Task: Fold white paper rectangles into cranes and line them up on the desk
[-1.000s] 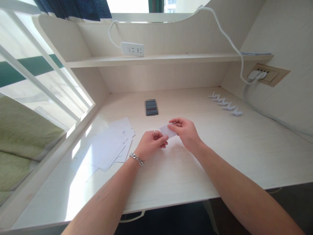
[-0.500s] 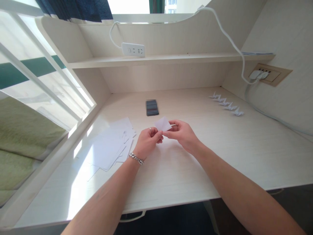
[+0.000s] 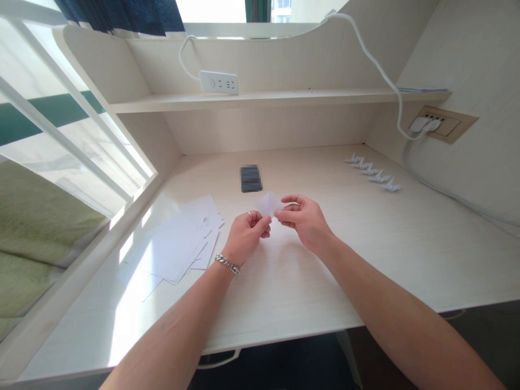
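Note:
A small folded piece of white paper point(image 3: 268, 203) is held up over the middle of the desk point(image 3: 292, 292). My left hand point(image 3: 248, 232) pinches its lower corner between thumb and fingers; a ring and a chain bracelet show on that side. At the paper's right edge is my right hand point(image 3: 303, 218), its thumb and fingertips closed on the edge. Fingers cover parts of the folds. Left of my left hand lies a loose pile of white paper sheets point(image 3: 179, 238).
Several folded paper cranes point(image 3: 370, 171) stand in a row at the back right. A dark, blurred rectangular object point(image 3: 251, 179) lies beyond my hands. A power strip point(image 3: 219, 82) sits on the shelf point(image 3: 284, 99); a white cable point(image 3: 377, 65) runs to the wall socket point(image 3: 442, 123).
My right thumb has moved from the paper's lower corner, by my left thumb, up along its right edge. My left hand keeps its pinch. The view has shifted slightly.

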`<state>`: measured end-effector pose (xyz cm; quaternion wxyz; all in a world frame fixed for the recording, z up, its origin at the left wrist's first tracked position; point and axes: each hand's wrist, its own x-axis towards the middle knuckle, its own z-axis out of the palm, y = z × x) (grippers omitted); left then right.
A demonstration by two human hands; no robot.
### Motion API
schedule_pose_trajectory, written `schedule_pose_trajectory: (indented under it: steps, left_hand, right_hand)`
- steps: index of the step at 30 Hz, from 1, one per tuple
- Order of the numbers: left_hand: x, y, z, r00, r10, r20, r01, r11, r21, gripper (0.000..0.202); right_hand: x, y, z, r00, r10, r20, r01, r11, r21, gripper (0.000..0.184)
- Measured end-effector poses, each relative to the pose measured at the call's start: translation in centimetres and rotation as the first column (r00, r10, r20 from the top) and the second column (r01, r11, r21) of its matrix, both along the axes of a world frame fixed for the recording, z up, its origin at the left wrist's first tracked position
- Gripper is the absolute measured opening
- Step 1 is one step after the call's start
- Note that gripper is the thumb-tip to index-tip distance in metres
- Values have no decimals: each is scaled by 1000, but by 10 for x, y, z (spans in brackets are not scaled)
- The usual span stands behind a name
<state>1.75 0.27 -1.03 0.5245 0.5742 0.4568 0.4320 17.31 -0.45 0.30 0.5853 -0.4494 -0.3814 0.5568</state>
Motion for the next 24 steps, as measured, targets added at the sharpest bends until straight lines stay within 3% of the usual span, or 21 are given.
schedule_pose_trajectory:
  steps: [7, 12, 13, 17, 19, 24]
  left_hand:
    - [0, -1, 0, 1000, 5, -9, -5, 1000, 14, 32]
    - [-3, 1, 1, 998, 46, -48, -46, 999, -3, 30]
    - [-4, 1, 1, 997, 47, -58, -47, 999, 0, 30]
    - [-3, 1, -6, 989, -13, -146, 19, 999, 41, 33]
    - [-3, 1, -10, 980, -55, -193, 68, 996, 59, 34]
    - [-6, 1, -9, 974, -89, -211, 105, 992, 68, 26]
  right_hand:
    - [8, 4, 4, 999, -40, -28, 40, 999, -2, 45]
    - [21, 11, 2, 977, -211, 21, 209, 975, 78, 42]
    - [21, 11, 1, 980, -189, 58, 184, 980, 82, 42]
    - [10, 7, -4, 973, 151, 176, -155, 988, 9, 39]
    - [5, 5, -6, 964, 151, 220, -158, 987, 12, 34]
    - [10, 8, -9, 986, 23, 168, -25, 1000, 8, 36]
